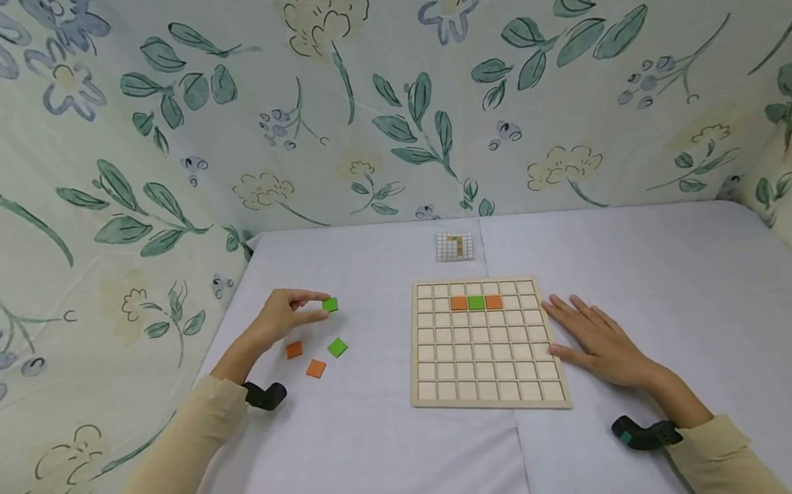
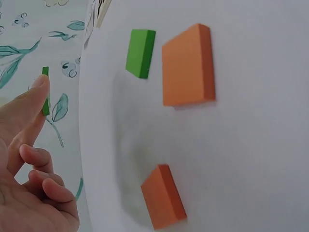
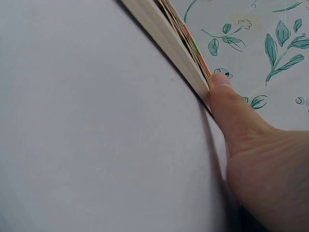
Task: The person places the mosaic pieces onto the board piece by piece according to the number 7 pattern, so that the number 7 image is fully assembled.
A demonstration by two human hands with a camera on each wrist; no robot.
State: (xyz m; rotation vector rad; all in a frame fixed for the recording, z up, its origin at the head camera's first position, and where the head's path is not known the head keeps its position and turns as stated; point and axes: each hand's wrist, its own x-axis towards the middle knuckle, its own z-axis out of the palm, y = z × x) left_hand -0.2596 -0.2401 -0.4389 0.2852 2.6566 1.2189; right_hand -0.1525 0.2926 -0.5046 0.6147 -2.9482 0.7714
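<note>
Between thumb and forefinger my left hand [image 1: 281, 315] pinches a green square tile [image 1: 330, 305], held above the white cloth in the left wrist view. Near it on the cloth lie another green tile [image 1: 337, 348] and two orange tiles, one orange tile [image 1: 294, 350] under the hand and one orange tile [image 1: 316, 368] closer to me. My right hand [image 1: 602, 346] rests spread on the cloth, its thumb and fingertips touching the right edge of a wooden grid board [image 1: 490, 409]. In the board's second row sit an orange, a green [image 1: 476, 303] and an orange tile side by side.
Behind the board lies a small card [image 1: 455, 246] printed with a grid and coloured squares. White cloth [image 1: 389, 470] covers the table, with a crease in front of the board. Floral fabric [image 1: 355, 124] hangs behind and at both sides.
</note>
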